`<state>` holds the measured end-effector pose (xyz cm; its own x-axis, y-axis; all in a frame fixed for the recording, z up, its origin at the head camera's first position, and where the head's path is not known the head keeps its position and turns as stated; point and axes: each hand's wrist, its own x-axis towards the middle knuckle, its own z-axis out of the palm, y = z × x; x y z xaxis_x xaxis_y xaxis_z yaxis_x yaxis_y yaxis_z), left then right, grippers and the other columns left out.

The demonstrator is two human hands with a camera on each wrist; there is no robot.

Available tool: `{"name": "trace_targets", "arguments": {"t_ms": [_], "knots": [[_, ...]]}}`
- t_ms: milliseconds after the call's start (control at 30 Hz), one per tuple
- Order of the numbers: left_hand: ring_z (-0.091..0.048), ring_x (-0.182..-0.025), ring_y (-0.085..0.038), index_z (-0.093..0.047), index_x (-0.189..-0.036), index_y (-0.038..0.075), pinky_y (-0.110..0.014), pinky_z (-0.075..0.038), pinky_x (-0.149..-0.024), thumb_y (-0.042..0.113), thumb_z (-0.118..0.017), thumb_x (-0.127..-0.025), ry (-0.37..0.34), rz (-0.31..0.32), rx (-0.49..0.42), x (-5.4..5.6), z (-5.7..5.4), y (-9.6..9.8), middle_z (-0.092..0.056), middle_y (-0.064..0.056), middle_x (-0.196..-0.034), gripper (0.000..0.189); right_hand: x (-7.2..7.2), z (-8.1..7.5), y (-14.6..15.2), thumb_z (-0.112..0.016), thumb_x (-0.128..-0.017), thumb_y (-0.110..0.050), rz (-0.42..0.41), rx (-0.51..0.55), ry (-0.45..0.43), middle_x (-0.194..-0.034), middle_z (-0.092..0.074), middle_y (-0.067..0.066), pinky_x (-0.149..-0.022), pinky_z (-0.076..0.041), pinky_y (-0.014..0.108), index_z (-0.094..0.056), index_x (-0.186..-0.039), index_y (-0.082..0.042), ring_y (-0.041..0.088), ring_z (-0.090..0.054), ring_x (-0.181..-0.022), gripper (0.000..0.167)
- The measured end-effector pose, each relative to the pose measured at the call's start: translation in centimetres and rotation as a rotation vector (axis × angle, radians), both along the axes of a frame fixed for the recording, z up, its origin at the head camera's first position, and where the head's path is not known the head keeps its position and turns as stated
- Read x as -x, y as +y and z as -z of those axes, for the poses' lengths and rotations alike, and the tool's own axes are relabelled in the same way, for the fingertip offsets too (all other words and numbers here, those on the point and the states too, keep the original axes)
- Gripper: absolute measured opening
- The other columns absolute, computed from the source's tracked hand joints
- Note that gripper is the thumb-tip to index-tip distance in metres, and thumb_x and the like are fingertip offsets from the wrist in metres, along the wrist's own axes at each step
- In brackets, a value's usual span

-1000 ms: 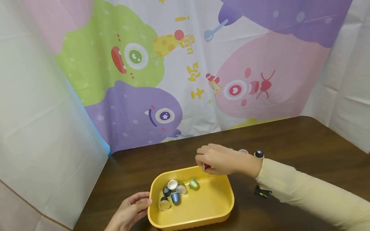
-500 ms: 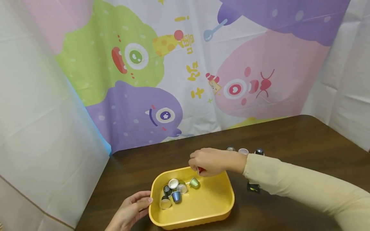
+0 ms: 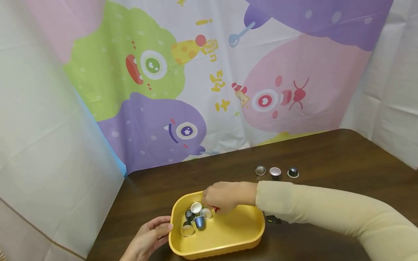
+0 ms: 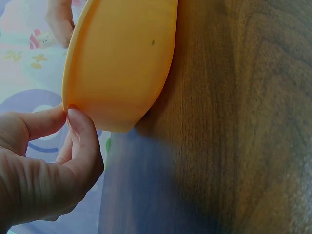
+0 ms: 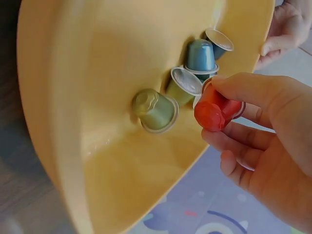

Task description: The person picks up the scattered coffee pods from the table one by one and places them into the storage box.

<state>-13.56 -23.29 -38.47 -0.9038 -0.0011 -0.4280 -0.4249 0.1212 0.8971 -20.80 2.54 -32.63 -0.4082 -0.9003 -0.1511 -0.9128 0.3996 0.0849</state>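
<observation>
The right hand (image 3: 223, 197) pinches a red pod (image 5: 213, 113) over the tray (image 3: 233, 233), near other pods (image 3: 200, 223); the left hand (image 3: 148, 235) pinches its left edge. Three outer pods (image 3: 275, 172) sit toward the worktop (image 3: 346, 166)'s far edge.

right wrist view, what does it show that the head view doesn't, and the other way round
Only the right wrist view: the light green capsule in the tray and most of the red capsule in the fingers' pinch.

Only the head view: three capsules standing apart on the table, and the right arm's pale sleeve.

Both: the yellow tray, blue capsule, left hand and right hand.
</observation>
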Motion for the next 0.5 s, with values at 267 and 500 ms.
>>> {"name": "trace_targets", "arguments": {"t_ms": [267, 500], "knots": [[-0.064, -0.088, -0.011, -0.047, -0.129, -0.007, -0.031, -0.057, -0.082, 0.008, -0.065, -0.089, 0.017, 0.049, -0.041, -0.1, 0.0, -0.3, -0.064, -0.003, -0.097, 0.046, 0.4, 0.8, -1.5, -0.066, -0.082, -0.008, -0.010, -0.065, 0.020, -0.076, -0.047, -0.010, -0.057, -0.033, 0.014, -0.059, -0.080, -0.018, 0.004, -0.041, -0.067, 0.012], [-0.065, -0.088, -0.011, -0.047, -0.129, -0.007, -0.030, -0.057, -0.081, 0.008, -0.065, -0.089, 0.016, 0.048, -0.046, -0.1, 0.1, -0.3, -0.065, -0.003, -0.096, 0.046, 0.7, 1.2, -2.4, -0.067, -0.083, -0.011, 0.001, -0.120, 0.027, -0.078, -0.051, -0.010, -0.057, -0.034, 0.014, -0.059, -0.081, -0.019, 0.003, -0.041, -0.068, 0.011]]}}
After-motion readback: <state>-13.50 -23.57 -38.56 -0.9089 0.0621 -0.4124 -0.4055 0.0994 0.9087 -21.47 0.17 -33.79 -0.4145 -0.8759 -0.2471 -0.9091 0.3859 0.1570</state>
